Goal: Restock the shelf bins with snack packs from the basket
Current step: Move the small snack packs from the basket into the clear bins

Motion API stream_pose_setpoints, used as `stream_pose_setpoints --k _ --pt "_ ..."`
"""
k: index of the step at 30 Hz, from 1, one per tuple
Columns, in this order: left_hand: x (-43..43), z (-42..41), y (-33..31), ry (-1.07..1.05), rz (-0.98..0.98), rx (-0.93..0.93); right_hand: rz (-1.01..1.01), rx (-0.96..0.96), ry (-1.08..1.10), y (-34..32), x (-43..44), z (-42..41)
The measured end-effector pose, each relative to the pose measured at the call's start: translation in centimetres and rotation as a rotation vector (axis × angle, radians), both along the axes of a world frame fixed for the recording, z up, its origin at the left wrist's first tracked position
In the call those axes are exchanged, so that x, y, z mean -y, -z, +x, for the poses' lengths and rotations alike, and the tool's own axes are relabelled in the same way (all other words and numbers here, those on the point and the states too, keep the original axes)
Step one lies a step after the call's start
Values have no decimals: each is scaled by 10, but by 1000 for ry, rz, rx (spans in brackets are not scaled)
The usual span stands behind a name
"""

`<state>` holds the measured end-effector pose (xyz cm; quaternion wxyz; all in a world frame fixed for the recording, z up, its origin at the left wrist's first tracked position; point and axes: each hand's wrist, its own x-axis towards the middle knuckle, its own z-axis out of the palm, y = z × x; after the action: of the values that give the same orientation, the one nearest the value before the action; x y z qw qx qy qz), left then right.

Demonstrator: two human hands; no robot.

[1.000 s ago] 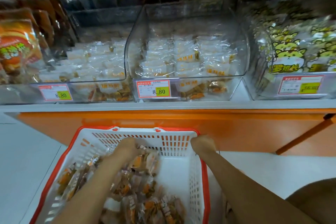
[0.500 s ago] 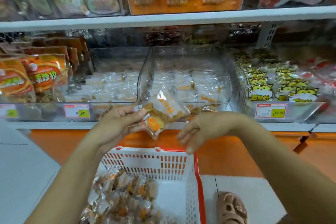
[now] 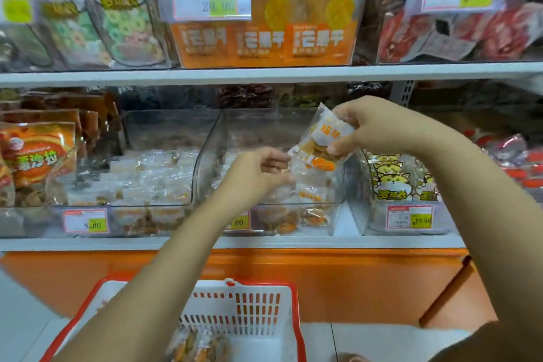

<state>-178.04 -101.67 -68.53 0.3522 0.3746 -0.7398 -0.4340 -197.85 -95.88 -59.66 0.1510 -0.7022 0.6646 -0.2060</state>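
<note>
My left forearm hides most of the packs in the basket, which the frame's bottom edge cuts off, and my wrist covers part of the price tag on the middle bin. My right hand pinches a snack pack over that bin, right of centre. My left hand is curled just beside it; blur hides whether it touches. Half a second ago the left held the pack, lower.
</note>
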Motion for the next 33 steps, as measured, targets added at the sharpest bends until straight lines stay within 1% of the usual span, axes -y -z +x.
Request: stream_pose_setpoints --k 2,4,8,12,14,18,21,23,25,28,30,33 --pt "11 1 9 39 -114 274 11 -127 19 2 4 -2" --pt "19 5 14 93 -156 445 52 -218 -8 7 8 0" --pt "27 9 9 182 -222 612 144 -292 -52 12 16 9" --pt "34 13 10 204 -353 834 220 -510 -105 20 22 30" --pt "38 17 13 180 -364 897 270 -627 -110 27 27 39" --pt "44 19 3 136 -451 1039 334 -731 -138 45 40 53" --pt "52 14 -4 173 -501 1134 412 -784 -152 60 47 61" --pt "57 10 -6 208 -517 1162 475 -798 -157 64 50 60" --pt "60 6 -9 242 -517 1133 526 -813 -160 63 51 58" --pt "62 -1 -8 339 -396 964 593 -801 -151 59 53 56" --pt "59 -7 -4 385 -326 870 670 -699 -119 58 55 52" --pt "58 -12 5 397 -252 832 779 -495 -56 58 62 42"
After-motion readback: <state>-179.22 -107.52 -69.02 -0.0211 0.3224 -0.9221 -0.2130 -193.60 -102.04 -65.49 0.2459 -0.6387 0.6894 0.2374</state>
